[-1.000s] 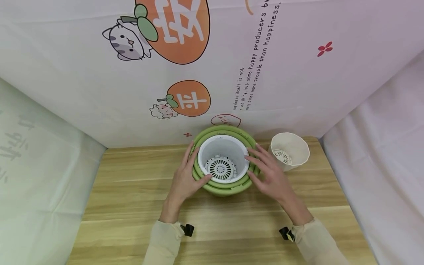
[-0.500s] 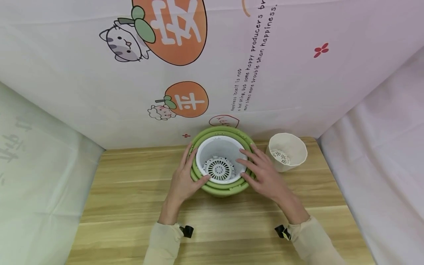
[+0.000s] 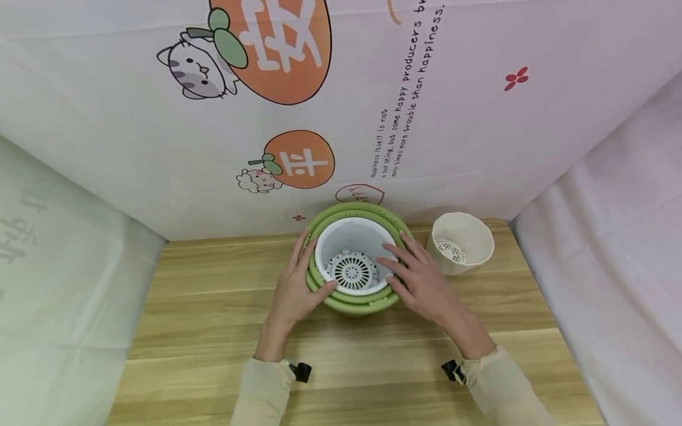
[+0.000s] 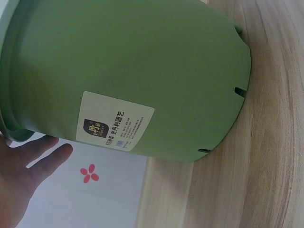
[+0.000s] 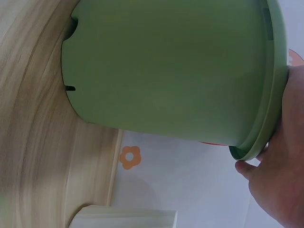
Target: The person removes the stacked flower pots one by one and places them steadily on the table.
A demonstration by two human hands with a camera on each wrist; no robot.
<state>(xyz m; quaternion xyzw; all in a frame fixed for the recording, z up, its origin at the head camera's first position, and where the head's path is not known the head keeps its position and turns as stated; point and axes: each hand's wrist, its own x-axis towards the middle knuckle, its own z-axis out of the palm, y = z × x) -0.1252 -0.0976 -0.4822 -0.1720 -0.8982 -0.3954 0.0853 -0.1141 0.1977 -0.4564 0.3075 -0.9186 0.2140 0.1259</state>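
Observation:
A white flowerpot (image 3: 326, 231) with a slotted bottom sits nested inside green flowerpots (image 3: 351, 309), whose rims ring it. In the left wrist view the outer green flowerpot (image 4: 142, 61) stands on the table and bears a printed label (image 4: 114, 121). My left hand (image 3: 295, 290) rests on the rims, its thumb at the white rim and its other fingers spread along the green outer rim. Across the right side lies my right hand (image 3: 426, 284), fingers spread over the white rim and the pot's opening. One fingertip (image 5: 244, 168) shows beside the green rim in the right wrist view.
A cream flowerpot (image 3: 466, 236) with a perforated bottom stands to the right, near the back cloth. The wooden table (image 3: 367, 378) meets a printed cloth wall (image 3: 453, 136) behind the pots. White cloth (image 3: 613, 236) hangs at both sides.
My right hand has shifted left, its fingers reaching further over the white flowerpot's opening. My left hand keeps its place on the rims. The head view has shifted slightly.

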